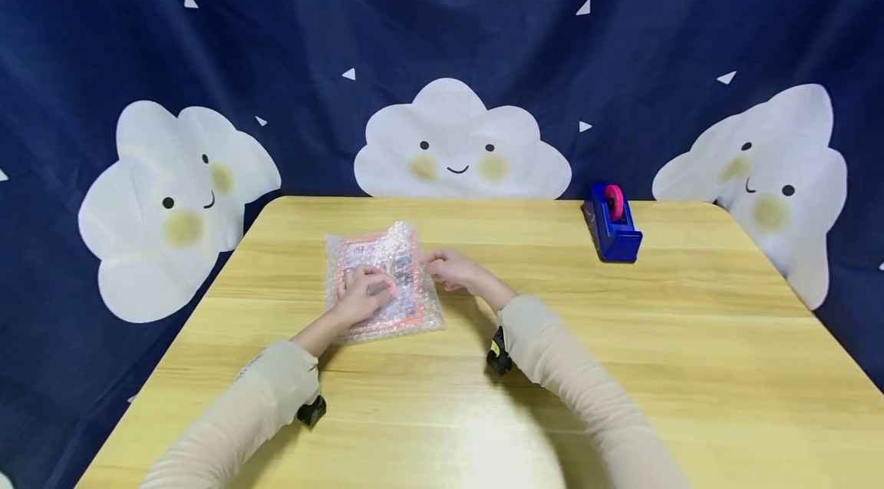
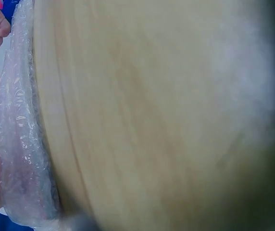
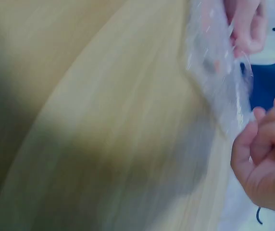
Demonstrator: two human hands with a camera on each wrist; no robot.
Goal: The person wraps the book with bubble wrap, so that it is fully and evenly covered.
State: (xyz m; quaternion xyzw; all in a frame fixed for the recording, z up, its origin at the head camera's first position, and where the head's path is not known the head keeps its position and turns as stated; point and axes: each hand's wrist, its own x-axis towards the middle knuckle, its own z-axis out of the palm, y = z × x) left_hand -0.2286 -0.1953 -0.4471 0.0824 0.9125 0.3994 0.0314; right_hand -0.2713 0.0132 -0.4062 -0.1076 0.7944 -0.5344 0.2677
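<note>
A flat rectangular item with an orange-pink border, wrapped in clear bubble wrap (image 1: 428, 308), lies on the table left of centre. My left hand (image 1: 362, 295) rests on top of the package, its fingers bent and spread from the thumb. At the package's right edge is my right hand (image 1: 452, 270); its fingers are curled and its fingertips pinch the edge of the wrap. The right wrist view shows the right hand (image 3: 269, 159) beside the wrap's far end, with a loose see-through loop of film (image 3: 248, 74) near the left hand (image 3: 249, 29).
A blue tape dispenser (image 1: 615, 232) with a pink roll (image 1: 614, 203) stands at the back right of the wooden table (image 1: 691, 335). Behind the table's far edge hangs a dark blue curtain (image 1: 304, 28) with white clouds.
</note>
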